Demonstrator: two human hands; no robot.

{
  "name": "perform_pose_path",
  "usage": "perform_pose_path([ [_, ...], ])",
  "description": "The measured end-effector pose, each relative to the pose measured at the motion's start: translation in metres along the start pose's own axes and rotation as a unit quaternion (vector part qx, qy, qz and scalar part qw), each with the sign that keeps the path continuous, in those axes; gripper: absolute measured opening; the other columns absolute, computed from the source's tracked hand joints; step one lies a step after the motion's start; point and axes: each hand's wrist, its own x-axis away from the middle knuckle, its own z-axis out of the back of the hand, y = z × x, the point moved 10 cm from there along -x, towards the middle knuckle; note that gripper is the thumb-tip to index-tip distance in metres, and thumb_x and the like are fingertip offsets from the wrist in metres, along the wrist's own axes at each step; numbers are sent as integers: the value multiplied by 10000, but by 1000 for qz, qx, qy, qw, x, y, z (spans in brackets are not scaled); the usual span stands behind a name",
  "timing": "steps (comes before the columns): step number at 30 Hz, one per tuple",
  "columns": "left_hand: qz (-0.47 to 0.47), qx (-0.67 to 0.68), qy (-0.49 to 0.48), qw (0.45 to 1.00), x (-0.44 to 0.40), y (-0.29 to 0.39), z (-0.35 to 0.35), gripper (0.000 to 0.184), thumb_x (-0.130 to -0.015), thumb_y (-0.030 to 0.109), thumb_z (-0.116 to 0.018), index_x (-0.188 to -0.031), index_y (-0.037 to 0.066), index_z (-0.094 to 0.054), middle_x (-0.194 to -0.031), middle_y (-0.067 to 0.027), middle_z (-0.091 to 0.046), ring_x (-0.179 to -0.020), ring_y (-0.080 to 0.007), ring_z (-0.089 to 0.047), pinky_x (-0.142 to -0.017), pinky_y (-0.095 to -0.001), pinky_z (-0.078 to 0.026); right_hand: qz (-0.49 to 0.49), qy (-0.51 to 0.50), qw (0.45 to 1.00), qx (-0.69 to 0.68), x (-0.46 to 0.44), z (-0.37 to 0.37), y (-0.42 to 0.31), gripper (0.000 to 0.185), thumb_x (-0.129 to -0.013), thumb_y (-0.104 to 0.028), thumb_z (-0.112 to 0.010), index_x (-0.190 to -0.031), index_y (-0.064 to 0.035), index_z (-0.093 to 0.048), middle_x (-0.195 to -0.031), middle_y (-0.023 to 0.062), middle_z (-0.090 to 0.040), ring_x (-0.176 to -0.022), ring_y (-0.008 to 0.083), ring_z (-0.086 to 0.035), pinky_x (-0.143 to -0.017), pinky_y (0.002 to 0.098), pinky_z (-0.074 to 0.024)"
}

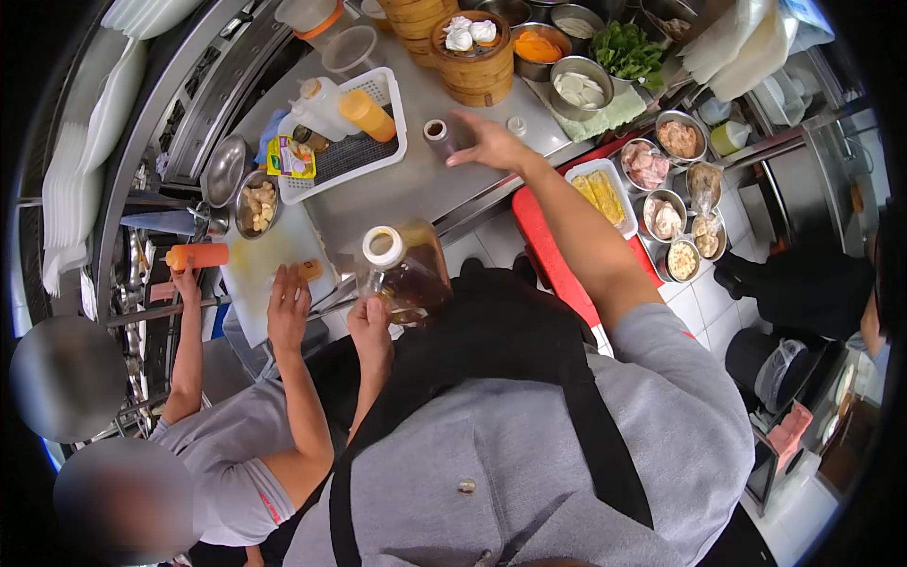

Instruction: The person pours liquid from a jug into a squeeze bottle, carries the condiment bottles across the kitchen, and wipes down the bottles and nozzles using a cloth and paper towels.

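Observation:
My left hand (pixel 371 321) is closed on the handle of a large clear jug (pixel 416 279) with a white neck and some brown liquid inside. Over the steel counter (pixel 397 194), my right hand (pixel 487 142) is open, its fingers spread beside a small dark bottle (pixel 440 139) that stands uncapped. Whether the fingers touch the bottle is hard to tell. A small white cap (pixel 516 125) lies just beyond that hand. Left of the bottle, a white basket (pixel 400 137) holds squeeze bottles and a yellow packet.
At left, a co-worker's hands (pixel 288 307) are near a cutting board (pixel 265 260) and an orange bottle (pixel 203 255). Bamboo steamers (pixel 475 71) and bowls stand at the back. A red container (pixel 557 255) and several food bowls are at right; another person (pixel 803 293) stands beyond.

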Motion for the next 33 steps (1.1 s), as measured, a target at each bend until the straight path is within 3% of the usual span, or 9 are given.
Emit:
perform_pose_path([
  [6,34,-21,12,999,42,-12,-35,450,-1036,456,-598,-805,74,-538,-688,40,-466,-603,-65,-384,-555,-255,-290,-64,-83,962,250,37,-9,52,676,-810,-304,-827,-1393,-98,-555,-1327,226,-560,-1153,404,-631,-994,465,-528],
  [8,82,-52,-10,995,53,-40,-36,521,-1019,468,-622,-1059,-51,-645,-919,-105,-720,-765,-168,-687,-712,-312,-560,-61,-73,960,263,46,-15,56,610,-824,-290,-816,-1347,-83,-580,-1317,232,-550,-1131,410,-639,-964,470,-544],
  [11,104,-59,-14,993,68,-59,-47,405,-1041,357,-612,-1042,-46,-661,-904,-88,-711,-766,-134,-648,-701,-283,-518,-89,-31,967,237,63,-14,42,485,-852,-272,-794,-1253,-70,-611,-1226,229,-602,-1050,394,-670,-918,452,-562],
  [16,112,-97,-35,988,93,-69,-68,330,-1038,284,-618,-1012,-39,-681,-859,-53,-693,-756,-100,-617,-695,-268,-503,-109,-2,905,-410,144,-2,-85,276,-918,-61,-762,-1116,-50,-571,-1117,52,-637,-1021,117,-642,-853,282,-545],
  [18,118,-103,-42,987,106,-65,-78,331,-1036,286,-623,-986,-36,-679,-815,-42,-683,-718,-96,-612,-665,-267,-503,-47,-26,888,-456,189,-3,-136,290,-902,-25,-768,-1102,-63,-562,-1133,55,-638,-1064,132,-639,-917,303,-535],
  [26,42,-186,-84,978,187,-58,-76,373,-997,343,-679,-889,-14,-670,-685,-20,-632,-623,-81,-599,-597,-271,-493,87,-109,982,-130,308,23,-215,398,-816,-86,-824,-1173,-60,-650,-1204,102,-657,-1097,266,-652,-934,353,-523],
  [28,45,-195,-147,969,213,-57,-79,404,-966,377,-714,-871,-13,-672,-652,-18,-616,-597,-77,-588,-567,-272,-475,260,-214,940,45,347,9,-254,504,-792,-111,-831,-1266,-94,-659,-1257,110,-642,-1128,320,-627,-930,375,-529],
  [31,85,-174,-164,967,253,-69,-71,412,-949,392,-728,-850,-4,-680,-634,-17,-616,-577,-79,-580,-535,-277,-451,232,-258,928,136,382,-6,-273,335,-914,-340,-731,-1056,-38,-692,-991,162,-697,-854,375,-673,-738,428,-558],
  [33,108,-205,-177,957,276,-65,-75,405,-939,393,-734,-839,3,-690,-622,-20,-622,-540,-87,-568,-514,-280,-443,219,-215,922,237,402,-13,-261,564,-990,-554,-577,-798,-33,-675,-642,160,-650,-552,406,-625,-560,485,-527],
])
